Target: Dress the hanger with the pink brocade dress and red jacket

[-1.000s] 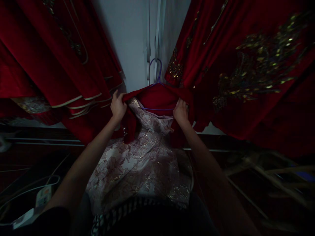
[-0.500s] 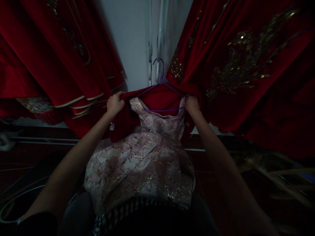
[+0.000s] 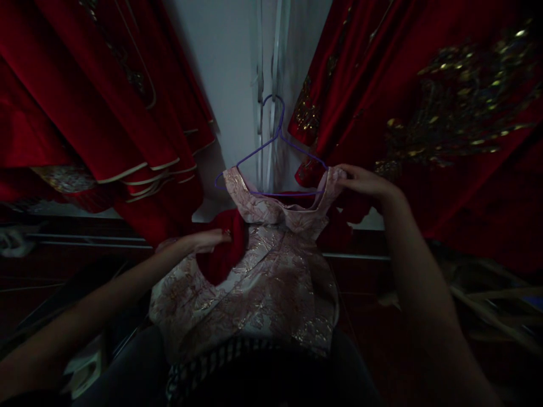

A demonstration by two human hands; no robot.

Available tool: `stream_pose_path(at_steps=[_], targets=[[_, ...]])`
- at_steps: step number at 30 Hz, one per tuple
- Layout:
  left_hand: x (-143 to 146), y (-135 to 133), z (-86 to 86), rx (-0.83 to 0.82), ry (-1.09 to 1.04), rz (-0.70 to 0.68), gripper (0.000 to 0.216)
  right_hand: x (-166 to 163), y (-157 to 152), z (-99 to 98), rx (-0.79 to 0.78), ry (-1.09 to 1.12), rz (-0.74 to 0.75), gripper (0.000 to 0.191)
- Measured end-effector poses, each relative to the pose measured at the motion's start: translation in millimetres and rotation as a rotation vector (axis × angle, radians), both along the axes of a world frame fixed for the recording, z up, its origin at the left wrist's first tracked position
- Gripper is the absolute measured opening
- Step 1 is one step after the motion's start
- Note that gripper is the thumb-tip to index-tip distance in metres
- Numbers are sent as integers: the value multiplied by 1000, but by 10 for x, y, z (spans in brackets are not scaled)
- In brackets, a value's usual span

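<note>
Left hand (image 3: 207,240) clutched the red velvet garment (image 3: 223,251) below the purple hanger (image 3: 271,150); right hand (image 3: 360,181) pinched the brocade dress (image 3: 263,271) at its shoulder. Tugging could probably unseat the dress.

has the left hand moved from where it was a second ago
Yes. The left hand has dropped from the hanger's left shoulder down onto the pink dress, gripping red fabric.

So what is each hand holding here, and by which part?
Left hand grips the red garment by a bunched fold; right hand pinches the brocade dress at its shoulder.
</note>
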State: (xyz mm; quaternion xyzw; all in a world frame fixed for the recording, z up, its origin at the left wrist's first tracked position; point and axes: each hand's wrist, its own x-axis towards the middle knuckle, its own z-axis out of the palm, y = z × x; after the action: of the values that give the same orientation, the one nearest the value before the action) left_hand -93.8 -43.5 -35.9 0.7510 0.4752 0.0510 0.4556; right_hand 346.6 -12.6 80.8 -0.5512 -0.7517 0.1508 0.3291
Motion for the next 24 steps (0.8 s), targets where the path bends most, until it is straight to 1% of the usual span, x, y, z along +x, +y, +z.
stream_pose_path(at_steps=[1, 2, 3, 4, 5, 6, 7, 8, 10, 12, 13, 14, 15, 16, 18, 21, 24], targets=[[64, -115, -37, -67, 9, -93, 44, -12, -3, -23, -28, 31, 29, 36], [122, -209, -33, -111, 45, -199, 46, -23, -4, -40, -11, 69, 16, 38], [175, -275, 12, -121, 104, -288, 48, -36, -2, -53, 12, 99, -6, 38], [220, -310, 94, -89, 190, -350, 52, -49, 3, -64, 32, 119, -27, 37], [258, -312, 202, -17, 288, -373, 55, -63, 13, -77, 52, 131, -46, 36], [288, -280, 327, 85, 372, -366, 58, -78, 29, -93, 76, 135, -65, 35], [310, -215, 457, 205, 417, -338, 59, -93, 52, -113, 105, 132, -83, 34], [325, -121, 582, 332, 403, -300, 56, -108, 79, -136, 139, 123, -99, 33], [335, 134, 783, 587, 296, -226, 48, -137, 136, -184, 213, 91, -125, 31], [323, 434, 896, 912, 160, -62, 42, -165, 175, -220, 277, 42, -152, 30], [311, 583, 920, 1060, 123, 54, 44, -180, 181, -229, 302, 13, -168, 30], [296, 721, 926, 1156, 116, 147, 47, -196, 178, -232, 323, -19, -185, 30], [279, 844, 920, 1194, 135, 193, 49, -213, 165, -228, 340, -52, -202, 30], [263, 946, 904, 1197, 173, 208, 49, -230, 146, -221, 354, -85, -218, 30], [229, 1079, 867, 1155, 267, 156, 47, -264, 99, -198, 370, -151, -245, 30], [169, 1117, 840, 1155, 365, 79, 46, -288, 56, -178, 382, -228, -260, 30], [80, 1058, 858, 1171, 420, 105, 48, -227, 75, -216, 404, -245, -326, 30]])
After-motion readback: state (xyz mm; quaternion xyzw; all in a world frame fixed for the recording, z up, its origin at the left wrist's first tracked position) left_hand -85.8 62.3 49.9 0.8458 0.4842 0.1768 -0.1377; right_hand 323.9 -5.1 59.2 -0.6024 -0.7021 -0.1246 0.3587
